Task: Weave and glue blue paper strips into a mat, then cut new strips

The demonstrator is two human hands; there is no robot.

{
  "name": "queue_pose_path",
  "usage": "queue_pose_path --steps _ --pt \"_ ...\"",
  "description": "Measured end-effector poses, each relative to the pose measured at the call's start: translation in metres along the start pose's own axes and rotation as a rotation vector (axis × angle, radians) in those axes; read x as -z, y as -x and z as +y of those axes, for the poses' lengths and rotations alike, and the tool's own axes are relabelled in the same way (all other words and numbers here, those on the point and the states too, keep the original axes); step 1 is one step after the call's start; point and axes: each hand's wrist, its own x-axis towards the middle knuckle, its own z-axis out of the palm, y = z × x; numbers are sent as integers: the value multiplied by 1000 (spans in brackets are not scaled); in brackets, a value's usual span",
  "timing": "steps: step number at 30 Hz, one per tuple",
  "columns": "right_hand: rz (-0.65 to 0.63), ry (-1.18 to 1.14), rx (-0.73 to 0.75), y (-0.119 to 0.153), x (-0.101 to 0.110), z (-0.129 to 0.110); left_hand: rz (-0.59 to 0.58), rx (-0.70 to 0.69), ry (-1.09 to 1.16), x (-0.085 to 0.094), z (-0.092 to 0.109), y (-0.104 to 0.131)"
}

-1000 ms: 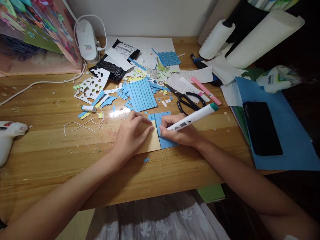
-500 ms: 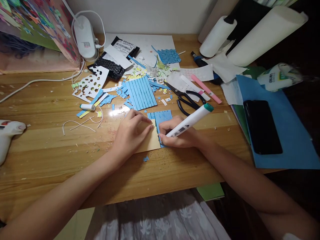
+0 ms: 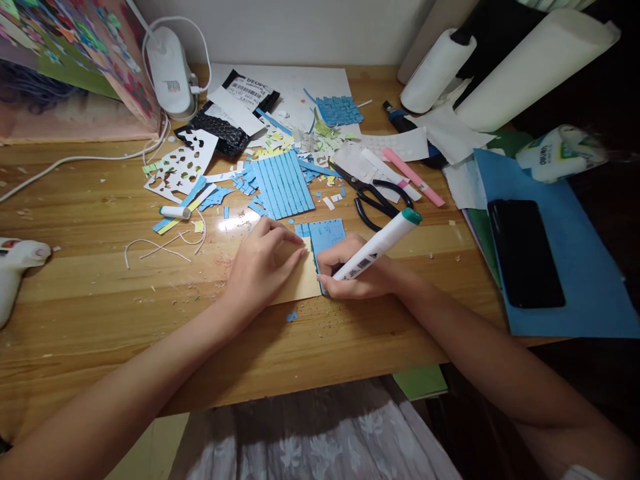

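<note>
My right hand (image 3: 356, 270) is closed around a white marker (image 3: 377, 247) with a green end, its writing tip hidden by the fingers. It rests low on a blue paper square (image 3: 327, 233) that carries dark lines at its left. My left hand (image 3: 265, 257), fingers bent and close together, presses a pale yellow card (image 3: 303, 283) onto the blue square. The card's right edge lies beside the marker hand. Just beyond is another blue square (image 3: 283, 185) ruled with dark parallel lines. The marker's cap (image 3: 175, 212) lies to the left on the table.
Black-handled scissors (image 3: 373, 193) and a pink marker (image 3: 413, 177) lie at the right behind my hand. Paper scraps (image 3: 245, 179) spread across the back. A phone (image 3: 525, 253) rests on blue sheets at the right; a glue gun (image 3: 20, 267) is at the left edge.
My right hand has slid slightly toward me along the yellow card's edge, and the marker's green end has shifted a little left and down. My left hand stays in place.
</note>
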Motion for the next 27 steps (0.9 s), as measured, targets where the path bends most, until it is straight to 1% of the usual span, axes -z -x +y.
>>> queue_pose_path --steps 4,11,13,17,25,27 --pt "-2 -19 -15 0 0 0 4 -3 -6 0 0 0" --pt "57 -1 -55 -1 0 -1 4 -4 -7 0 1 1" --pt "109 11 -78 -2 1 -2 6 -6 0 0 0 0" --pt "253 30 -137 -3 1 -1 6 -11 6 0 0 0" --pt "405 -3 -170 -7 -2 5 1 -8 5 1 0 0" --pt "464 -7 -170 -7 -2 6 -1 -6 7 1 0 0"
